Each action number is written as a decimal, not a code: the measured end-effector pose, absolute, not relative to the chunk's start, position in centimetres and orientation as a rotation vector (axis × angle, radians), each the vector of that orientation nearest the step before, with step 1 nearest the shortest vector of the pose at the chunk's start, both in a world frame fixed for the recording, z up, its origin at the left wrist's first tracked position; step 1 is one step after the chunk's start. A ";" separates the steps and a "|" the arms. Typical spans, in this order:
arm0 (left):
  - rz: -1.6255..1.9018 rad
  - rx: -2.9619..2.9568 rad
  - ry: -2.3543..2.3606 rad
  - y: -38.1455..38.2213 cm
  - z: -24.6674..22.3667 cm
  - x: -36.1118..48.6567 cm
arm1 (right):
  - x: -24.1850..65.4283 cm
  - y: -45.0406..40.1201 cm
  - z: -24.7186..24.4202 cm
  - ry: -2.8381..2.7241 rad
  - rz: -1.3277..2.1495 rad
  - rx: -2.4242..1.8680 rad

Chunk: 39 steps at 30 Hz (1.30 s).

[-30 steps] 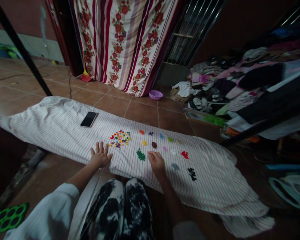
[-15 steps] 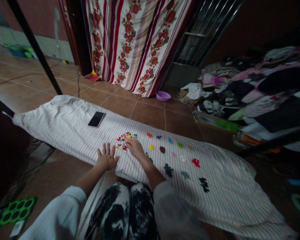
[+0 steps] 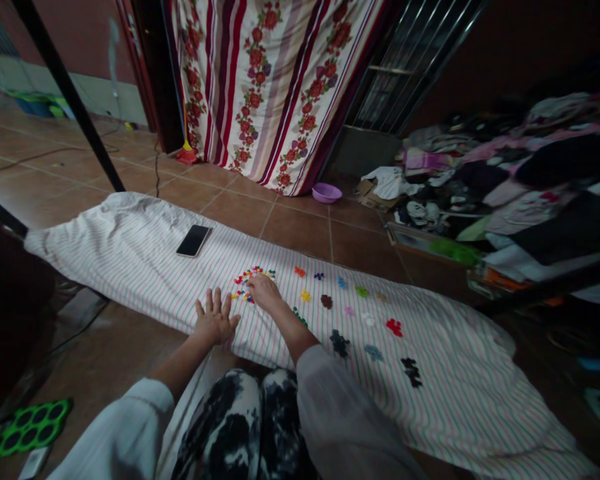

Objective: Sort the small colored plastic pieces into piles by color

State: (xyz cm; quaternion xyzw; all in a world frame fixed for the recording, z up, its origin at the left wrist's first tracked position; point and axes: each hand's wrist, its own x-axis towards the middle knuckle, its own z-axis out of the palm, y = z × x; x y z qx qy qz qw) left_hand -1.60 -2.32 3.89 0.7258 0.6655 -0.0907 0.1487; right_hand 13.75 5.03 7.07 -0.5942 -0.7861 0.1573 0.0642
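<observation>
My left hand (image 3: 216, 319) lies flat with spread fingers on the striped cloth (image 3: 145, 267), near its front edge. Over a loose heap of small mixed-colour pieces (image 3: 242, 279) is my right hand (image 3: 265, 292), its fingers bent together and pointing down into the heap. Whatever those fingers pinch is too small or hidden to make out. To the right, similar pieces lie sorted by colour: an orange pile (image 3: 300, 272), a yellow pile (image 3: 305, 295), a brown pile (image 3: 327, 302), a red pile (image 3: 394, 327), a black pile (image 3: 411, 372) and several more. My right hand partly covers the mixed heap.
A phone (image 3: 194, 241) lies on the cloth left of the heap. Beyond the cloth, a purple basin (image 3: 327, 193) stands on the tiled floor by a flowered curtain (image 3: 280, 87). Heaped clothes (image 3: 480, 160) are at the right. A green holed tray (image 3: 27, 427) is at lower left.
My right hand has shifted very slightly to the left over the mixed heap. My left hand stays flat in nearly the same spot. The colour piles look unchanged.
</observation>
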 end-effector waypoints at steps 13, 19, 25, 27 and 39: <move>-0.230 2.129 1.977 -2.6 3.6 -1.6 | 15.8 3.2 6.0 -2.039 0.515 -1.644; -0.255 2.180 2.000 -2.8 3.9 -1.5 | 22.7 2.7 4.7 -1.742 0.440 -1.770; -0.315 2.177 1.995 -2.5 3.3 -1.6 | 33.3 3.5 4.8 -1.463 0.227 -2.012; -0.316 2.187 1.990 -2.5 3.2 -1.7 | 36.1 3.9 5.1 -1.383 0.165 -2.133; -0.306 2.214 2.018 -2.7 3.2 -1.4 | 40.0 6.6 4.5 -1.388 0.167 -2.378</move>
